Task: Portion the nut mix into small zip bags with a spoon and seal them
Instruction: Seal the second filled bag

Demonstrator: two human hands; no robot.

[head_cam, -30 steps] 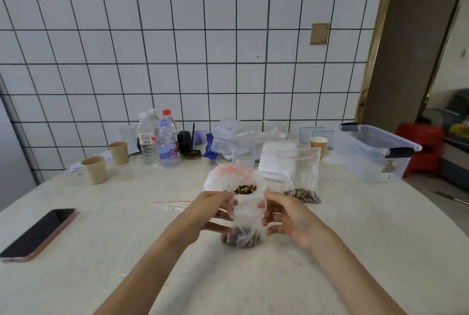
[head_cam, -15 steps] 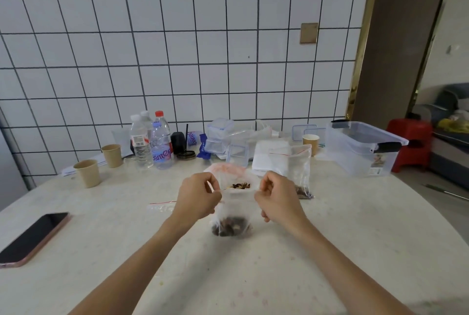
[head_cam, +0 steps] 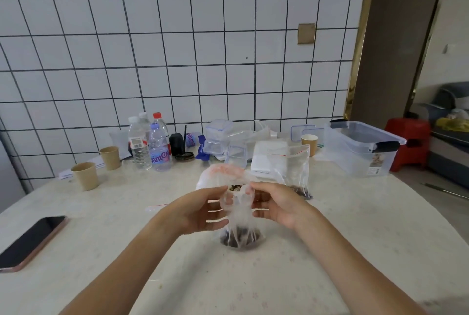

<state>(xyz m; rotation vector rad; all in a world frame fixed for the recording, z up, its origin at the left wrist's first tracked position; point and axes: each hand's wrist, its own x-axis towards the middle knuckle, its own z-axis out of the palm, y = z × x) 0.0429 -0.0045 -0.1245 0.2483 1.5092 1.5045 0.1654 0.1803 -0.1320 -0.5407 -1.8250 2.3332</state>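
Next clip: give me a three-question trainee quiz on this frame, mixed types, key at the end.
1. True or false: both hands grip the clear bag of nut mix at its gathered neck.
2. The phone lies on which side of the table? A) the person's left B) the person's right
3. Fill in: the zip bag standing behind the right hand has a ___ seal strip.

Key: 1 true, left hand and right hand both hold it; 2 A; 3 red.

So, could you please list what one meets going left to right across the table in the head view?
Phone → nearer paper cup → water bottles → left hand → held bag of nut mix → right hand → clear storage box.
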